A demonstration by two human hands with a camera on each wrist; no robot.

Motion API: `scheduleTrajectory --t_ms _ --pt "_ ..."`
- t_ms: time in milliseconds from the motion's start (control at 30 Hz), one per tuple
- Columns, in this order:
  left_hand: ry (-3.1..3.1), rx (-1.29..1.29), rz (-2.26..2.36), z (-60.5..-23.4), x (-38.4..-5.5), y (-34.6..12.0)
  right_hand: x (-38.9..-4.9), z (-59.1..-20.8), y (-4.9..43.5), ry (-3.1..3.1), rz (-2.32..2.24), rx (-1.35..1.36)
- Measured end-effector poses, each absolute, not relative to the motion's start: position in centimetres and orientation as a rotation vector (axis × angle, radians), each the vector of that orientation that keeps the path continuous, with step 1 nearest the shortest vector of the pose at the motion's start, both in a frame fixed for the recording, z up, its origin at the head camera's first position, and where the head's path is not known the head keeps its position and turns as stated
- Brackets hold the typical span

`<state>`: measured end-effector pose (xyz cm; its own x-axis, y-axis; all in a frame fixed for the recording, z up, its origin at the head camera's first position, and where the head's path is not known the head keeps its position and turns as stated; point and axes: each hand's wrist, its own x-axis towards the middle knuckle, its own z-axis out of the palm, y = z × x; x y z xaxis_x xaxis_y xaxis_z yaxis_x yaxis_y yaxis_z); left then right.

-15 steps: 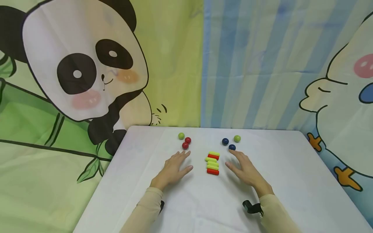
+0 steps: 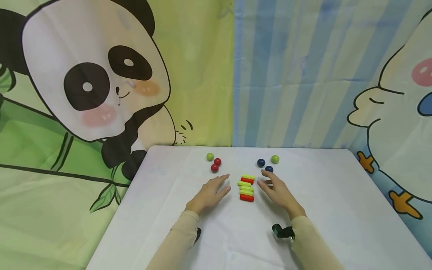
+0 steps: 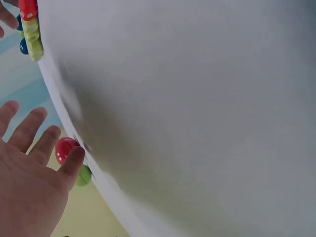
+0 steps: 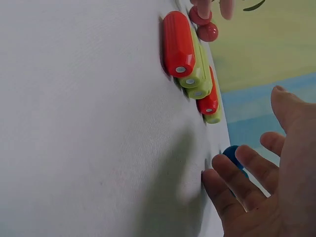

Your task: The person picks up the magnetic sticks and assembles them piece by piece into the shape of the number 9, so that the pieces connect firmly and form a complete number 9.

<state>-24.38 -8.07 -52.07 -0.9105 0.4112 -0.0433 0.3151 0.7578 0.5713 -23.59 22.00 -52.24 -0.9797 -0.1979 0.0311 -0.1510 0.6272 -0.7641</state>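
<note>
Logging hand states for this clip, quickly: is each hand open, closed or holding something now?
Left hand: open, holding nothing, left of the red and yellow sticks.
Right hand: open, holding nothing, right of them.

"Did the left hand (image 2: pixel 207 195) move?"
"Yes, it came closer to the row of sticks (image 2: pixel 246 189), its fingertips nearer than half a second earlier."
"And the right hand (image 2: pixel 281 193)?"
"It drew in toward the row from the opposite side, bringing its thumb nearer too."
</note>
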Motion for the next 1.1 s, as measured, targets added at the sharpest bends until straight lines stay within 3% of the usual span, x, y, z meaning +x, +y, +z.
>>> scheduleTrajectory --t_ms 733,1100 --pt "2.775 0.596 0.882 -52.5 -27.2 -4.2 -26.0 -53.5 20.3 2.768 -1.34 -0.259" --pt "2.81 0.461 0.861 -52.8 -27.4 -2.0 -26.8 -53.7 19.2 2.79 -1.274 -0.282"
